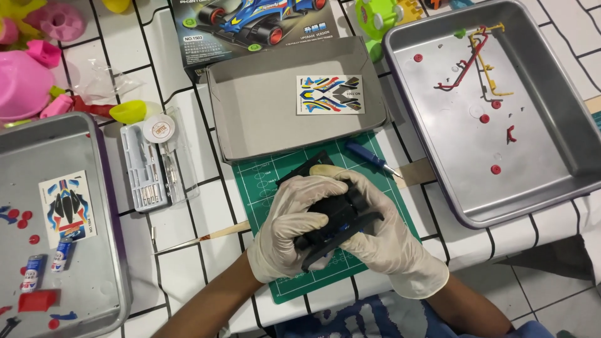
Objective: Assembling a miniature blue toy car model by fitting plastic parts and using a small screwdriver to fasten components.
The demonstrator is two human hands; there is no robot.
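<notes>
top centre, a dark printed box [250, 25] with a race-car picture, and just below it a grey cardboard tray [250, 106] with a small multicoloured sticker sheet [330, 94] lying inside. another sticker sheet [67, 208] sits in the metal tray [94, 294] at lower left, two small batteries [49, 263] near it. at centre, over the green cutting mat [256, 181], both gloved hands meet — left hand [294, 225] and right hand [388, 241] wrap closed around a black car chassis [341, 219]. its long axis runs diagonally, lower left to upper right, far end pointing to the upper right. fingers curl over the top and sides — most of it is hidden between the palms. a blue screwdriver [369, 156] lies just above the hands.
</notes>
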